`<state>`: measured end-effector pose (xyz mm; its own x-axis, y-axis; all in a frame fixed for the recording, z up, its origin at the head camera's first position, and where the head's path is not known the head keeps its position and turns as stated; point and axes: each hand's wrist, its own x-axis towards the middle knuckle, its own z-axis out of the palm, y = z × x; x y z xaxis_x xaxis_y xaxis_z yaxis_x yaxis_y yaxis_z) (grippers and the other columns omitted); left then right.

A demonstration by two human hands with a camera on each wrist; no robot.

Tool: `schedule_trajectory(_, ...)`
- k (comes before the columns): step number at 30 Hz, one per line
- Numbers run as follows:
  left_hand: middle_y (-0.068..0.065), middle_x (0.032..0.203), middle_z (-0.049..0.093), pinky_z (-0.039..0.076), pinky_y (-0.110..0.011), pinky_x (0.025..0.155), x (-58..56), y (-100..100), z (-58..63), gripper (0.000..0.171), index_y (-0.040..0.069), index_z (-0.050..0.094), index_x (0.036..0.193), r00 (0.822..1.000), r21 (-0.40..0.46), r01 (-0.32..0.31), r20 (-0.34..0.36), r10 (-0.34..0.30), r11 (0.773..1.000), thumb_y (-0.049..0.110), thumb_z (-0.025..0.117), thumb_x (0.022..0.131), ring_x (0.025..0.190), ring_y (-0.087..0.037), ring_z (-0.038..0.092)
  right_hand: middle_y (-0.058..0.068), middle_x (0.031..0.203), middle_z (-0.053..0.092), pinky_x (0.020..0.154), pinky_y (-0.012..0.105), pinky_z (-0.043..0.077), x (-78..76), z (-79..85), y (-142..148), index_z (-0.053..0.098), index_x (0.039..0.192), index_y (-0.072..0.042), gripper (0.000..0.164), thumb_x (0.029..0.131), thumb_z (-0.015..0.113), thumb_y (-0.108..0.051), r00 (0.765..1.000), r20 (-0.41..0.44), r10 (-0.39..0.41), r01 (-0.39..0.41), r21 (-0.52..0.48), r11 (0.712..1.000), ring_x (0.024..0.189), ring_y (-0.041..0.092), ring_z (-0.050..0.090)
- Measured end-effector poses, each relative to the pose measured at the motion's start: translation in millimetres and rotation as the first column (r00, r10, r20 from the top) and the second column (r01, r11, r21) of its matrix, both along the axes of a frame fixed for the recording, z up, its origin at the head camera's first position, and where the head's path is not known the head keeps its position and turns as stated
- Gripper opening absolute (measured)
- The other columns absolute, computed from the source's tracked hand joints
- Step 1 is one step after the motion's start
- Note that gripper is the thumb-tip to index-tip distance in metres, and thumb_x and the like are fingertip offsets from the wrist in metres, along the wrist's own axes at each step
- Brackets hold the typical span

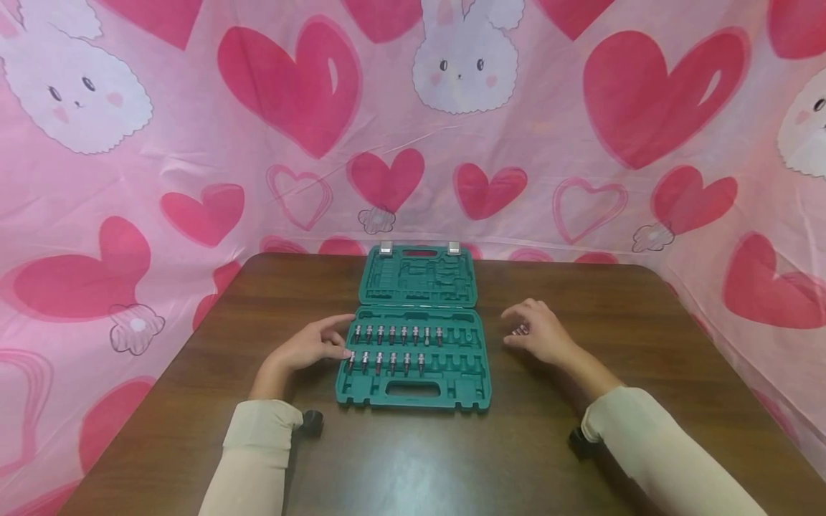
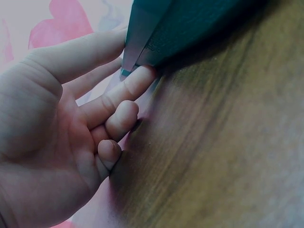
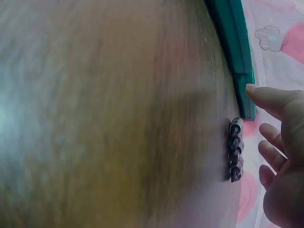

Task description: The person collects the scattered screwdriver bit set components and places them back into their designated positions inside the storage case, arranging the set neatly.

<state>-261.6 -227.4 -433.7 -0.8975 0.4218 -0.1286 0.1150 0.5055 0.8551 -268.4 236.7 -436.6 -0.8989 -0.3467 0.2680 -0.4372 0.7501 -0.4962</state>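
A green plastic tool case [image 1: 413, 388] lies unfolded on the table, its lid at the far side. Two rows of metal bit sockets [image 1: 392, 334] stand in the near half; slots at the right of both rows hold none. My left hand [image 1: 311, 345] is at the case's left edge, thumb and fingertips against its side [image 2: 142, 38], other fingers loosely bent near the tabletop. To the right of the case, my right hand [image 1: 538, 331] hovers with thumb and fingers apart over several loose bit sockets [image 3: 236, 149], which lie in a line on the wood.
The brown wooden table [image 1: 413, 473] extends around the case. A pink cloth [image 1: 542, 129] with hearts and rabbits hangs behind and at both sides. Dark wrist devices [image 1: 312, 423] sit at both cuffs, low over the table.
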Motion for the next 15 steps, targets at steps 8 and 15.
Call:
schedule_trajectory(8, -0.007, 0.091, 0.068, 0.046, -0.048, 0.093, 0.5, -1, -0.7, 0.074, 0.013, 0.037, 0.150, 1.000, 0.012, 0.016, -0.011, -0.016, 1.000, 0.020, 0.074, 0.086, 0.088, -0.024, 0.062, 0.008, 0.103, 0.059, 0.080, 0.046, 0.039, -3.5, -4.3, 11, 0.068, 0.111, -0.010, 0.039, 0.077, 0.084, -0.017, 1.000, -0.008, -0.007, 0.007, 0.024, 1.000, 0.095, 0.027, 0.049)
schedule_trajectory(15, -0.007, 0.090, 0.068, 0.047, -0.046, 0.091, 0.0, 0, -0.7, 0.073, 0.012, 0.037, 0.150, 1.000, 0.019, 0.016, -0.004, -0.016, 1.000, 0.019, 0.074, 0.086, 0.088, -0.024, 0.063, 0.008, 0.106, 0.059, 0.081, 0.046, 0.038, -3.8, -4.2, 20, 0.067, 0.113, -0.010, 0.039, 0.079, 0.082, -0.018, 0.999, 0.042, -0.023, 0.023, 0.009, 1.000, 0.096, 0.027, 0.047)
